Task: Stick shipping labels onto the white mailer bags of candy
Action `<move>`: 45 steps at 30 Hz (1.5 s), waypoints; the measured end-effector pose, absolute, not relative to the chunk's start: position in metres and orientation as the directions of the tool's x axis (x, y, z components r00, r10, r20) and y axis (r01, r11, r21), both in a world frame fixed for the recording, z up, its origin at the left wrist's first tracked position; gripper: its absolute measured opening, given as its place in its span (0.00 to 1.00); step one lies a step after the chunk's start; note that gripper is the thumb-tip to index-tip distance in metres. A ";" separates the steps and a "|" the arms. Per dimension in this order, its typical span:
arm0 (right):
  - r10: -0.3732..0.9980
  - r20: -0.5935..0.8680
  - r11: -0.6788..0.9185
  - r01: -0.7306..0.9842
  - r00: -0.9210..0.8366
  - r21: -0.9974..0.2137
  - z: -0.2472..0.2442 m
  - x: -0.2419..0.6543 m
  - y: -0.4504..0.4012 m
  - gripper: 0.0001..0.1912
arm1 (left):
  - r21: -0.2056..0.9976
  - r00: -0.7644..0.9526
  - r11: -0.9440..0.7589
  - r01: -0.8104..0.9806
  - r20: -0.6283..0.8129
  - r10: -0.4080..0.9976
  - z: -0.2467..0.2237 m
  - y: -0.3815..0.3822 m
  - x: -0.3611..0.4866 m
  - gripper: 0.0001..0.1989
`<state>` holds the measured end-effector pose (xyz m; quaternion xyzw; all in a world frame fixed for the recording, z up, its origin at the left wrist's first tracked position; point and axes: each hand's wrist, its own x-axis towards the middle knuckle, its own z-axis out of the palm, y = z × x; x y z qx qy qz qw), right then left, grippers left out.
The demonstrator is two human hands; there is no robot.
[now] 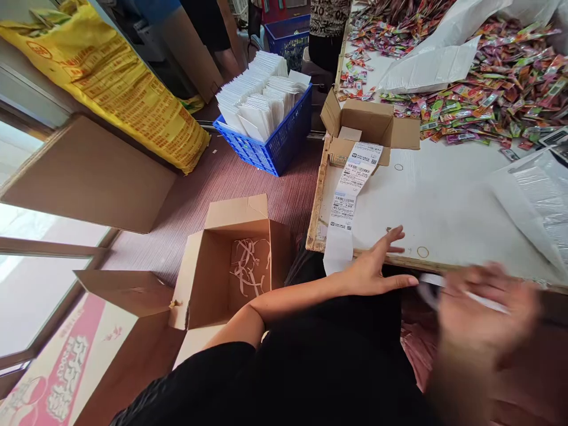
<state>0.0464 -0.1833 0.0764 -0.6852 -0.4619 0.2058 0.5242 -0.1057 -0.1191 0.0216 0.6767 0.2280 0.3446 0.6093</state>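
Note:
My left hand (375, 269) is at the table's front edge, its fingers apart and its thumb stretched out. The thumb tip lies close to one end of a thin white paper strip (430, 280); whether they touch I cannot tell. My right hand (486, 302), smeared by motion, has its fingers curled round that curving strip. Left of my left hand, a run of printed shipping labels (345, 201) comes out of a small open cardboard box (368, 109) and hangs over the edge of the white tabletop (426, 195).
An open carton (213, 278) with curled paper strips inside stands on the floor. Beyond it, a blue basket (284, 142) holds stacked white packets. Colourful small packets (488, 89) cover the table's far side. A yellow sack (115, 89) leans at left; another person (326, 29) stands behind.

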 end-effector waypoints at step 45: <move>0.986 0.153 -0.027 0.963 0.070 -0.268 0.024 0.110 -0.221 0.16 | 0.904 0.508 0.212 0.370 -0.388 0.769 0.005 -0.112 -0.134 0.37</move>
